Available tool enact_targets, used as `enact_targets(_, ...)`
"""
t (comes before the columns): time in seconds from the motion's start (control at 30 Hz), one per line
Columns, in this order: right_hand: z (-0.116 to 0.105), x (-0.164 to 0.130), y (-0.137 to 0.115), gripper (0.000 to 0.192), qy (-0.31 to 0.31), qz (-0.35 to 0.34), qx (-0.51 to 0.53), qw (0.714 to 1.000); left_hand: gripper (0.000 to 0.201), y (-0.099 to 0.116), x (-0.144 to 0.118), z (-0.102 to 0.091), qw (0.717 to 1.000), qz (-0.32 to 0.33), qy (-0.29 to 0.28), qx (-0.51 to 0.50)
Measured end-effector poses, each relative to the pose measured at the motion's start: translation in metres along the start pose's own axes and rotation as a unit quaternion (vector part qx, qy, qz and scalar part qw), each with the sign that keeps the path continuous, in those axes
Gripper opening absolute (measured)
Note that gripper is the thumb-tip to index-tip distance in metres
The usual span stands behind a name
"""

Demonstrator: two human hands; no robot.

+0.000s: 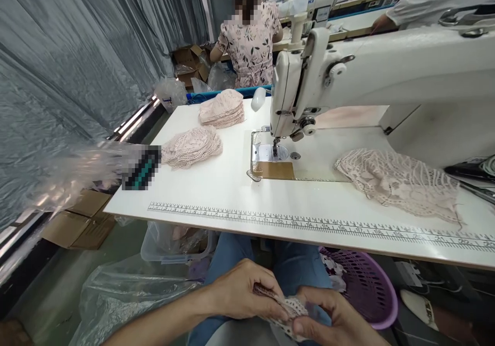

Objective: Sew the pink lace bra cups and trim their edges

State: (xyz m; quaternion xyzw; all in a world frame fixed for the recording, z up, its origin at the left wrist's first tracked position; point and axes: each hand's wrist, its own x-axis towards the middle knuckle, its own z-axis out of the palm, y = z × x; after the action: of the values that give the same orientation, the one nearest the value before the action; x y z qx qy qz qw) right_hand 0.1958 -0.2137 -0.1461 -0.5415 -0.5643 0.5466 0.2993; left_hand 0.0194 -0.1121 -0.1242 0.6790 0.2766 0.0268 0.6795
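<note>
Over my lap, below the table edge, my left hand [251, 292] is closed on a bunched piece of lace fabric [296, 307]. Thumb and fingers of my right hand [328, 315] pinch the same lace from the other side. Part of the piece is hidden by my fingers. Above on the table stands a white sewing machine [290, 93], its presser foot [275, 147] over the metal needle plate. A loose pink lace piece [402, 183] lies to the right of the needle. Left of the machine rest two lace stacks, a nearer one [193, 146] and a farther one [222, 109].
A printed ruler [309, 223] runs along the white table's front edge. Below are a purple basket [363, 284], a clear plastic bin [174, 243] and a cardboard box [81, 222]. Plastic bags hang at the left. Two other people [249, 42] are beyond the table.
</note>
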Motion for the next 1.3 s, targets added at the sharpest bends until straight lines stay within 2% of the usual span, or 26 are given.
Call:
enact_targets(0.1, 0.001, 0.006, -0.001, 0.036, 0.039, -0.035, -0.081, 0.995, 0.02, -0.001, -0.003, 0.0, 0.999, 0.008, 0.031, -0.011)
enact_targets(0.2, 0.0, 0.004, 0.005, 0.034, 0.088, -0.102, -0.182, 0.974, 0.02, -0.001, -0.004, 0.005, 0.998, 0.004, 0.06, -0.033)
enact_targets(0.3, 0.002, 0.001, 0.011, 0.031, 0.111, -0.125, -0.208, 0.964, 0.019, 0.001, -0.004, 0.01, 0.996, 0.011, 0.091, -0.016)
enact_targets(0.5, 0.002, 0.001, 0.006, 0.033, 0.089, -0.037, -0.112, 0.989, 0.023, 0.005, -0.002, 0.014, 0.994, -0.021, 0.104, -0.037)
enact_targets(0.6, -0.003, 0.003, -0.003, 0.036, 0.037, 0.004, -0.03, 0.999, 0.023, 0.005, -0.001, 0.013, 0.992, -0.024, 0.11, -0.057)
enact_targets(0.67, -0.006, 0.004, -0.007, 0.036, 0.007, 0.018, 0.016, 1.0, 0.023, 0.004, -0.001, 0.013, 0.99, -0.054, 0.102, -0.086)
enact_targets(0.8, -0.007, 0.006, -0.009, 0.038, 0.001, 0.023, 0.049, 0.999, 0.024, 0.003, -0.001, 0.011, 0.981, -0.112, 0.086, -0.133)
enact_targets(1.0, -0.006, 0.005, -0.005, 0.037, 0.023, -0.05, -0.011, 0.998, 0.023, 0.003, -0.001, 0.008, 0.986, -0.104, 0.079, -0.102)
enact_targets(1.1, -0.004, 0.003, -0.001, 0.026, 0.076, -0.103, -0.075, 0.989, 0.018, 0.004, -0.001, 0.01, 0.993, -0.053, 0.103, -0.027)
enact_targets(1.2, -0.005, 0.0, 0.001, 0.011, 0.094, -0.153, -0.089, 0.98, 0.018, 0.003, -0.004, 0.014, 0.98, 0.072, 0.148, 0.112)
enact_targets(1.23, -0.006, -0.001, 0.0, 0.007, 0.091, -0.163, -0.078, 0.979, 0.02, 0.003, -0.005, 0.015, 0.964, 0.131, 0.161, 0.167)
enact_targets(1.3, -0.008, -0.004, -0.004, 0.009, 0.086, -0.167, -0.047, 0.981, 0.023, 0.001, -0.006, 0.016, 0.903, 0.257, 0.192, 0.285)
